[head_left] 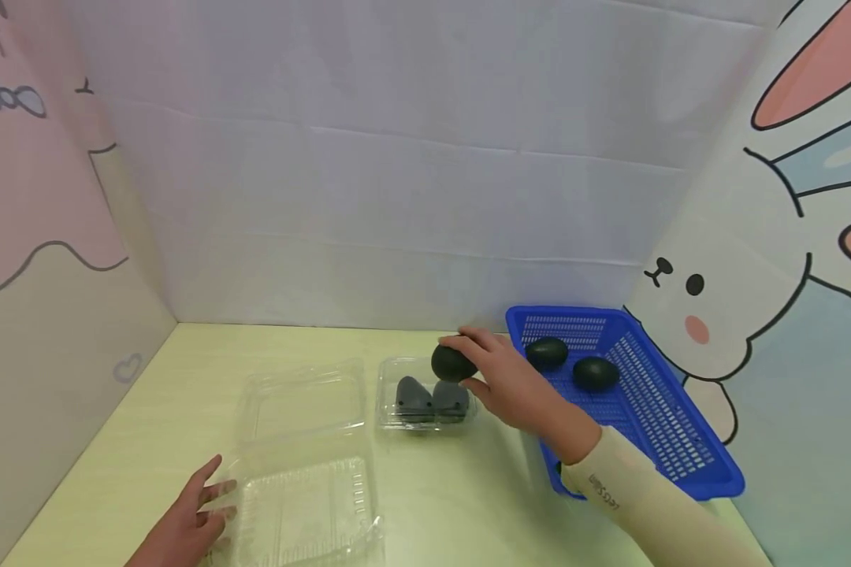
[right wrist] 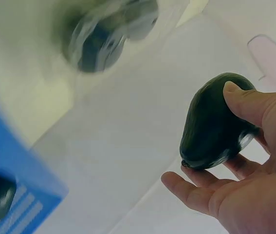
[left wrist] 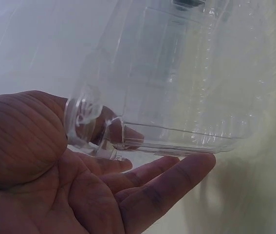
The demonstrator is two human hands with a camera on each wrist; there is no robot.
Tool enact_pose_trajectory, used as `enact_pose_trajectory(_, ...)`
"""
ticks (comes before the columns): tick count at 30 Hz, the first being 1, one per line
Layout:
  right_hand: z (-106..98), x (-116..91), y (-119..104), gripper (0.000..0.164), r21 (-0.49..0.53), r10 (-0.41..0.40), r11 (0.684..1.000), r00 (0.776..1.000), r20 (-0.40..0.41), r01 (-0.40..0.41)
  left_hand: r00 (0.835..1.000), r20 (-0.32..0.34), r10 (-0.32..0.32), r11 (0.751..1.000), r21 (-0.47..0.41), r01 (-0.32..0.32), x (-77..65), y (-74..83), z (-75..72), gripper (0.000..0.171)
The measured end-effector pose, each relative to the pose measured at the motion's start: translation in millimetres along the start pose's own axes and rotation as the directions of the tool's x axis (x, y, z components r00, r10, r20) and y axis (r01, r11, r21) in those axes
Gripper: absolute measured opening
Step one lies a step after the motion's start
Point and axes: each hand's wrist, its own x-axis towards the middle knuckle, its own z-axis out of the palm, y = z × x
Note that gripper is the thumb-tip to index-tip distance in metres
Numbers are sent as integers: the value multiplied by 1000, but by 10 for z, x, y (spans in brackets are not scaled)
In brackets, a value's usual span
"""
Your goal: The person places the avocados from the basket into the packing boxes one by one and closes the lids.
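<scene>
Head: high, facing forward-down; wrists: close; head, right wrist share held avocado (head_left: pixel 452 365).

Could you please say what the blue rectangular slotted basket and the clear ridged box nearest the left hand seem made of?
The blue basket looks like moulded plastic, smooth, given its uniform colour and regular slots. The clear box is probably thin, glossy plastic: it is see-through with bright highlights.

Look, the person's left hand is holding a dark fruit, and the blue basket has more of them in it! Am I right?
Not the hand: the right hand holds the dark fruit, as the head view shows. The blue basket does have more inside.
</scene>
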Motion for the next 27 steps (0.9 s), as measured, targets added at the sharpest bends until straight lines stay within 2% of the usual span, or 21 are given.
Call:
enact_pose_trajectory(12, 403, 97, -477, 65, 102, -101, 990, 992, 75, 93, 1000, -15, -1, 1000, -3, 1, -9, 31, 60, 76)
enact_pose_trajectory(21, 627, 164, -794, 65, 103, -162, 984, 977, 142, 148, 999, -45, 6, 1000, 1, -6, -25, 45, 87, 78)
enact_pose_trajectory(27, 731, 190, -929, 66, 87, -182, 982, 967, 179, 169, 999, -50, 8, 1000, -2, -8, -52, 50, 100, 78)
